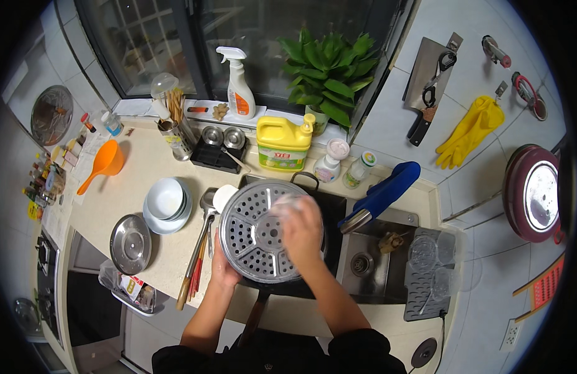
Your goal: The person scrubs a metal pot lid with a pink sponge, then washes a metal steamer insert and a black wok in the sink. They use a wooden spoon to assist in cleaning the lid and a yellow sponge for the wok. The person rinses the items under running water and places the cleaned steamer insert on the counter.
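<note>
My left hand (225, 268) grips the near left rim of a round metal steamer tray (242, 218), full of holes and divided by raised ribs. The tray is held over a dark pan; the pan's long handle (256, 319) points toward me and a loop handle (305, 179) shows at the far side. Above the right part of the tray, my right hand (303, 234) is closed around a whitish wad (287, 204), perhaps a cloth, blurred by motion. Whether the wad touches the tray I cannot tell.
A ladle (196, 249), red chopsticks (197, 274), stacked bowls (166, 199) and a metal lid (130, 244) lie left. Behind stand a yellow jug (282, 149) and spray bottle (240, 93). At right are a sink (379, 293), blue-handled item (388, 190) and grey drying mat (422, 290).
</note>
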Available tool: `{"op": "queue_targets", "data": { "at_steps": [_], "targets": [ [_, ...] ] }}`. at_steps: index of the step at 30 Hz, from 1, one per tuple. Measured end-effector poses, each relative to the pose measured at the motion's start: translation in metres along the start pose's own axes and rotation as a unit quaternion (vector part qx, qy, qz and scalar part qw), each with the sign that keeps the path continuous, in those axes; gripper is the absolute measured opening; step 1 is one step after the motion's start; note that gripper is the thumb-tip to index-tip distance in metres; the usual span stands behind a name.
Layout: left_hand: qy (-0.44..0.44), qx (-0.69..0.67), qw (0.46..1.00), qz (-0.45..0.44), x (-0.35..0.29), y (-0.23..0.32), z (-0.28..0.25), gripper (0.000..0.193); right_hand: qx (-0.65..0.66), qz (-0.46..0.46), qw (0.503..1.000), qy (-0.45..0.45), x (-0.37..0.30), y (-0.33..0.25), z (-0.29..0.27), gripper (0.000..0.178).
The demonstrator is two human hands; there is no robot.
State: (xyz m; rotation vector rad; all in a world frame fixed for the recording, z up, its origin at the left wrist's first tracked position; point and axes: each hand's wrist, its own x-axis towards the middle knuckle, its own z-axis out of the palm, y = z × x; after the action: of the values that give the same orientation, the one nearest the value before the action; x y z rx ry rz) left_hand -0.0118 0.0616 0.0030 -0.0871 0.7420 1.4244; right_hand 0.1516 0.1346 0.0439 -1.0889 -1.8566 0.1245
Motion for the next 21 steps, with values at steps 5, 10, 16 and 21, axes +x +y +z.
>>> {"op": "queue_targets", "data": {
  "at_steps": [5,10,16,21],
  "targets": [
    [-0.006,-0.020,1.000,0.007,0.011,0.004,-0.013,0.061,0.107,0.046,0.993,-0.012,-0.060,-0.025,-0.005,0.022],
    [-0.009,-0.030,1.000,0.000,0.012,0.002,-0.014,0.062,0.126,-0.030,0.990,-0.061,-0.081,-0.024,-0.008,0.019],
    [0.056,0.063,0.996,0.042,0.006,0.002,-0.002,0.047,0.156,0.242,0.957,0.017,-0.092,0.052,-0.028,0.016],
    [0.049,0.137,0.984,0.102,0.001,-0.010,0.026,0.040,0.082,0.134,0.987,0.033,-0.095,0.022,-0.032,0.016]
  ]
}}
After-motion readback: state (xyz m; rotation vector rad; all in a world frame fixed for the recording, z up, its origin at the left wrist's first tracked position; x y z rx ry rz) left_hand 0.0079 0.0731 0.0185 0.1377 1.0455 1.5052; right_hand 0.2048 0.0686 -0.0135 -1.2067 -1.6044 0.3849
